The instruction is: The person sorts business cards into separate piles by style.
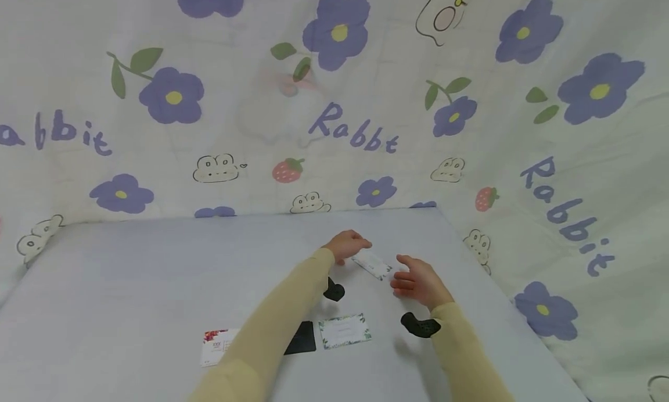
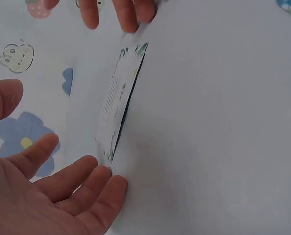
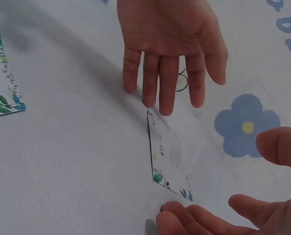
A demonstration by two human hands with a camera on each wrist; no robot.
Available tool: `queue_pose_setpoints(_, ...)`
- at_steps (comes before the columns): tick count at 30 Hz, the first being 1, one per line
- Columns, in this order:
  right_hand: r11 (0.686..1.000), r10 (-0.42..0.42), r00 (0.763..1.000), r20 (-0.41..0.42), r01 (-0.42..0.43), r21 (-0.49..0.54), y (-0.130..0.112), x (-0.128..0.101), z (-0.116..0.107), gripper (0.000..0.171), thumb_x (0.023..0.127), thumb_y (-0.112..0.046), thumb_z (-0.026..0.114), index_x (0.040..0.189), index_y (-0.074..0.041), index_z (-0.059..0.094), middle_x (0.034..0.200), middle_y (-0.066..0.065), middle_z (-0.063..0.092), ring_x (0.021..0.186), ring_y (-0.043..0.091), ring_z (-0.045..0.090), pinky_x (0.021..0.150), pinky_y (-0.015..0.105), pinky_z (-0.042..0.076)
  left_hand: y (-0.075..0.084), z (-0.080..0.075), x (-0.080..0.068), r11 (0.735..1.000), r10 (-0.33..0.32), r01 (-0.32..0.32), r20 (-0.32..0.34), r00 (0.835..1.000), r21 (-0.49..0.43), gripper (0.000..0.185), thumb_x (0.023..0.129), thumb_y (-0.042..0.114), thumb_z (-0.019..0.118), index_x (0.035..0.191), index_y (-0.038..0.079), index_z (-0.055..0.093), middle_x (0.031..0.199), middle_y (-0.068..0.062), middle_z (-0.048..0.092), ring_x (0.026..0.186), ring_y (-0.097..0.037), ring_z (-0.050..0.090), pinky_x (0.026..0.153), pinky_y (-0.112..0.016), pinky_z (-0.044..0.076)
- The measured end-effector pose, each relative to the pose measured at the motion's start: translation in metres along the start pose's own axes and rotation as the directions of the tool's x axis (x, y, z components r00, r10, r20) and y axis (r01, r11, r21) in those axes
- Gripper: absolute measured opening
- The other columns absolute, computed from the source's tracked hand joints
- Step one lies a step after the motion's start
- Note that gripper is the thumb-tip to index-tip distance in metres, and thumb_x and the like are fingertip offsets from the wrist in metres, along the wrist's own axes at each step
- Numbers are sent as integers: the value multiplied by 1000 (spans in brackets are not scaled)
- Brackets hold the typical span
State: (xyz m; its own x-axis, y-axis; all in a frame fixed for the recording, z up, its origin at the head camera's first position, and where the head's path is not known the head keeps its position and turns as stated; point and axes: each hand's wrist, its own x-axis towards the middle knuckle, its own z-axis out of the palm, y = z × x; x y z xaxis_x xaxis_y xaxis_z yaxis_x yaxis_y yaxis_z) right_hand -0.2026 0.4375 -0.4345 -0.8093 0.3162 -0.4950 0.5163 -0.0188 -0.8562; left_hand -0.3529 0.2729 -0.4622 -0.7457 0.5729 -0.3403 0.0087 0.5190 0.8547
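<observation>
A white card with green leaf corners (image 1: 373, 265) lies on the table between my two hands, a thin dark line along one long side. My left hand (image 1: 347, 245) is at its far left end, fingers extended and fingertips right by the card's short edge in the left wrist view. At the other end is my right hand (image 1: 420, 283), fingers spread and slightly bent, thumb apart. In the right wrist view the card (image 3: 167, 159) sits between the left fingertips above and the right fingers (image 3: 175, 220) below. Nothing is held in either palm.
Nearer to me lie a second leaf-bordered card (image 1: 345, 331), a black card-sized item (image 1: 302, 339) partly behind my left sleeve, and a card with red flowers (image 1: 215, 347). A black band hangs at each wrist. Printed fabric (image 1: 235, 129) encloses the table's back and right side.
</observation>
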Motion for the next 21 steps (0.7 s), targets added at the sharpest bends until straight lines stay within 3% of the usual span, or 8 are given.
queue_pose_setpoints(9,999,9,1000,-27,-8,43,-1,4,8,68,107,-40,46,161,-6,22,147,28,43,98,24,63,81,28,59,4,16,9,999,-19,19,-6,1000,-51,63,96,51,63,143,11,55,145,-9,57,128,-27,57,98,-48,55)
queue_pose_setpoints(21,988,62,997,-44,-55,144,0,9,11,69,106,-43,45,162,-11,23,140,22,46,95,22,60,79,27,58,8,21,-7,996,-13,10,-32,999,-89,60,97,48,62,142,10,57,145,-9,58,127,-26,57,91,-42,56)
